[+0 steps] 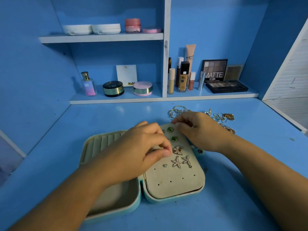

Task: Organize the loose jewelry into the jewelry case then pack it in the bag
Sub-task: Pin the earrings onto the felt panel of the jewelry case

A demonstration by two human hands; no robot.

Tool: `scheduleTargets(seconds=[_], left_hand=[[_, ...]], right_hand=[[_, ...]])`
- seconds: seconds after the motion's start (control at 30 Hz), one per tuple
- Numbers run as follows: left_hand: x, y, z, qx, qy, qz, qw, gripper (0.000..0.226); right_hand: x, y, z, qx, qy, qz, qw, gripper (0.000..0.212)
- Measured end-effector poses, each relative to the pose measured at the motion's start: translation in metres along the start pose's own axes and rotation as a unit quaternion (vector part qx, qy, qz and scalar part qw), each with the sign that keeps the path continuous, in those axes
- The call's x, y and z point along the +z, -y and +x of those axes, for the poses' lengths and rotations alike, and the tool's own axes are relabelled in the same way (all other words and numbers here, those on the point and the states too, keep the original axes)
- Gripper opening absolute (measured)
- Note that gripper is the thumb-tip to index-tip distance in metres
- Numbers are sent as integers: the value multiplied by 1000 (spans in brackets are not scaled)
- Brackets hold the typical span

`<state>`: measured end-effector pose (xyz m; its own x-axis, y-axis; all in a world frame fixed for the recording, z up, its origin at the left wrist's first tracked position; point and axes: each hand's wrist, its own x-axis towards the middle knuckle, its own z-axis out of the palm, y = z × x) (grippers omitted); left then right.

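Note:
An open mint jewelry case (175, 195) lies on the blue desk, with a beige earring panel (176, 180) on its right half. Two green square earrings (170, 130), a butterfly earring (177, 150) and two flower-shaped earrings (176, 162) sit on the panel. My left hand (141, 147) pinches something small just left of the butterfly earring; the item is hidden by my fingers. My right hand (198, 129) has curled fingers at the panel's far edge and seems to pinch it there. Loose gold hoops (177, 110) and chains (228, 116) lie behind my right hand. No bag shows.
Ring slots (103, 142) fill the case's far left part, a hollow compartment (120, 197) the near left. Small loose studs (200, 151) lie right of the case. Shelves behind hold a perfume bottle (88, 84), compacts (113, 88), foundation bottles (183, 77) and eyeshadow palettes (226, 86).

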<state>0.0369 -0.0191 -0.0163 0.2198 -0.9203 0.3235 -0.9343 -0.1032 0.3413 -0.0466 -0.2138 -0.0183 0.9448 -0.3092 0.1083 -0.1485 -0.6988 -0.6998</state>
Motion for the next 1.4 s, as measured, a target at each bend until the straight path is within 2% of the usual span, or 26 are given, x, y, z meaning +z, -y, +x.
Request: scheduleTargets(seconds=[0.1,0.2,0.37,0.67,0.97,1.07,1.17,1.23,1.3,1.4], left_hand=[[-12,-2,-4,-52,79,-130,987,11],[-18,0,-7,-73,125,-155,977,9],[-23,7,-13,-91,142,-157,973,7],[-27,8,-14,-103,155,-143,972,8],[-27,4,-15,-113,151,-75,979,3],[-26,6,-14,-127,136,-63,980,15],[-26,12,-14,-137,103,-74,982,49],[-28,13,-15,-145,92,-101,980,74],[-30,14,-15,-144,80,-127,978,96],[-32,15,-14,-126,48,-140,981,118]], right_hand=[[-1,0,-1,-7,-7,5,1000,16],[-1,1,-3,-21,-6,9,1000,20],[-3,0,-4,-16,1,52,998,23],[-2,-1,-4,-13,16,54,998,23],[-2,0,-4,-7,13,89,996,22],[-1,0,-5,-4,3,130,992,22],[-2,0,-6,13,11,237,971,23],[-1,2,-7,7,37,344,938,24],[-1,5,-9,-7,73,446,892,35],[2,9,-15,-49,131,485,863,41]])
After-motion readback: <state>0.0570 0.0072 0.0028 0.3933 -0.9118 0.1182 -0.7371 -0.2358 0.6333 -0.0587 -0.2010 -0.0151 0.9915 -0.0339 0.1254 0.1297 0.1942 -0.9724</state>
